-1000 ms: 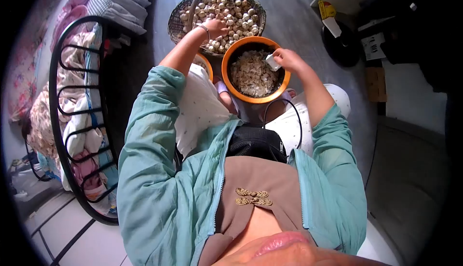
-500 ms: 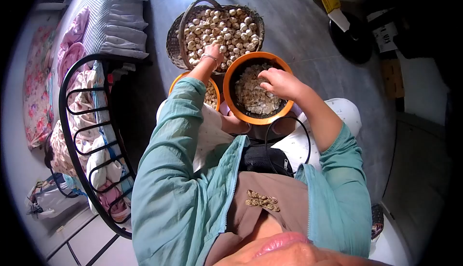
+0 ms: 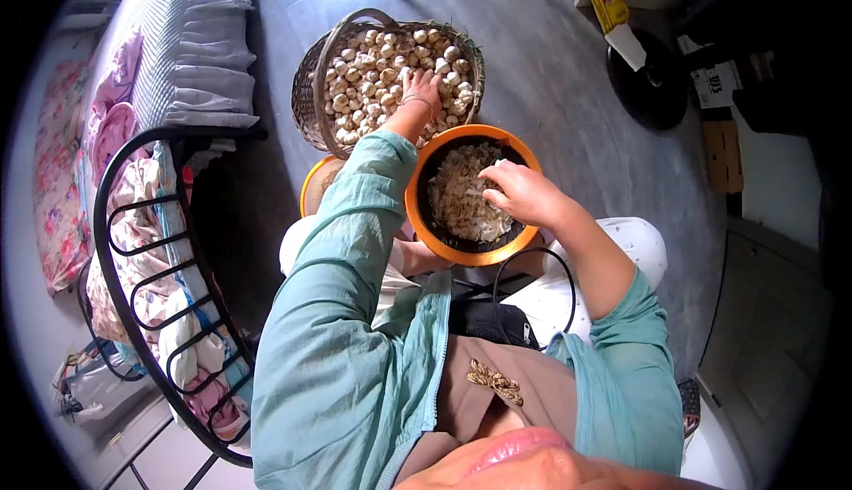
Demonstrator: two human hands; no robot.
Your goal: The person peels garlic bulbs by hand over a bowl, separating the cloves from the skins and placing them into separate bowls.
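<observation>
two hands [image 3: 423,93] [image 3: 522,193], one garlic basket [image 3: 305,95], two orange-rimmed tubs [image 3: 475,257] [image 3: 307,192]

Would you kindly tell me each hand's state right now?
Left hand: on the garlic bulbs; whether it grips one cannot be told.
Right hand: closed on a white object, mostly hidden.

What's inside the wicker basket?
The wicker basket holds a heap of garlic bulbs. The left hand covers some; whatever lies under the top layer, including the basket's bottom, cannot be seen.
</observation>
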